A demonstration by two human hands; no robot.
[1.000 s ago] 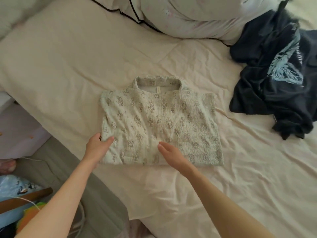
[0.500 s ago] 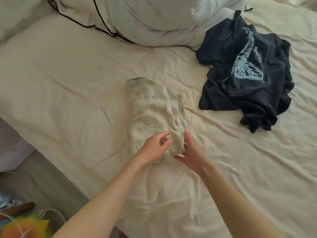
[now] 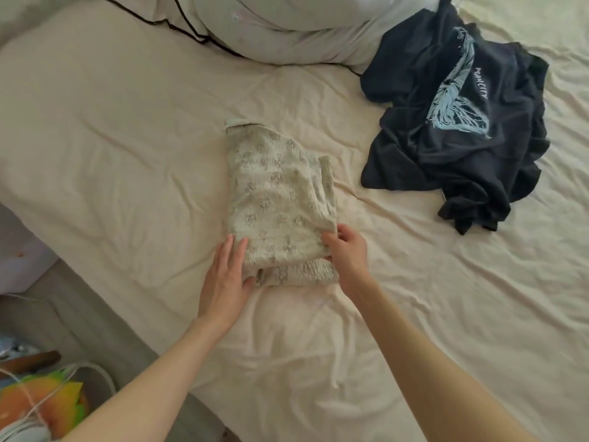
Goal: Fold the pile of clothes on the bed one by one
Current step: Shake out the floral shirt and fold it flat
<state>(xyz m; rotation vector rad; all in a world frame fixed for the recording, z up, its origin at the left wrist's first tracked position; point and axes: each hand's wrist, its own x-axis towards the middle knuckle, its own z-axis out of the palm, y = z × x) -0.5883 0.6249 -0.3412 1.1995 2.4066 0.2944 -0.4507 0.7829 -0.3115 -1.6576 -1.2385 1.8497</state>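
Observation:
A pale cream top with a small flower pattern (image 3: 274,199) lies folded into a narrow stack in the middle of the bed (image 3: 127,129). My left hand (image 3: 228,275) lies flat with straight fingers against the stack's near left corner. My right hand (image 3: 345,250) pinches the upper layer's near right corner, thumb on top. A crumpled dark navy T-shirt with a light blue print (image 3: 459,129) sits unfolded on the sheet to the far right, apart from both hands.
A white duvet with black piping (image 3: 287,27) is bunched along the far edge of the bed. The bed's left edge drops to a grey floor (image 3: 73,317), where a colourful bag and white cords (image 3: 41,403) lie at the lower left.
The flowered top went from a wide flat rectangle to a narrow stack, folded over from left to right. My left hand moved from the folded edge to the near left corner.

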